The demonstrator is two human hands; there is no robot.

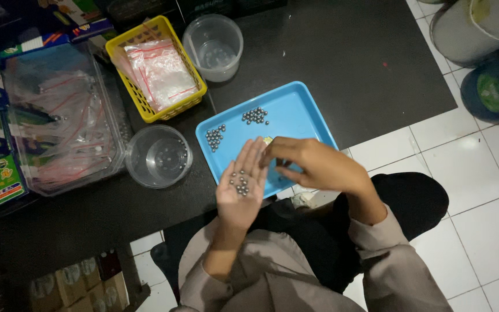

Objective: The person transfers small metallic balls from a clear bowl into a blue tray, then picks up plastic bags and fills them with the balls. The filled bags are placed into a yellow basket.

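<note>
My left hand [241, 188] lies palm up over the near edge of a blue tray [295, 110], cupping several small steel balls [239, 183]. My right hand [313, 164] hovers over the tray beside it, fingertips pinched close to the left fingertips; whether it holds a ball I cannot tell. Two more clusters of steel balls rest on the tray, one at its left [215, 137] and one near the middle [255, 116].
A yellow basket [118, 49] of small zip bags stands behind the tray. Two clear round tubs [158, 156] [213, 45] and a clear box of bags [59, 115] sit on the black mat. Colourful cartons line the left edge. Buckets stand at the top right.
</note>
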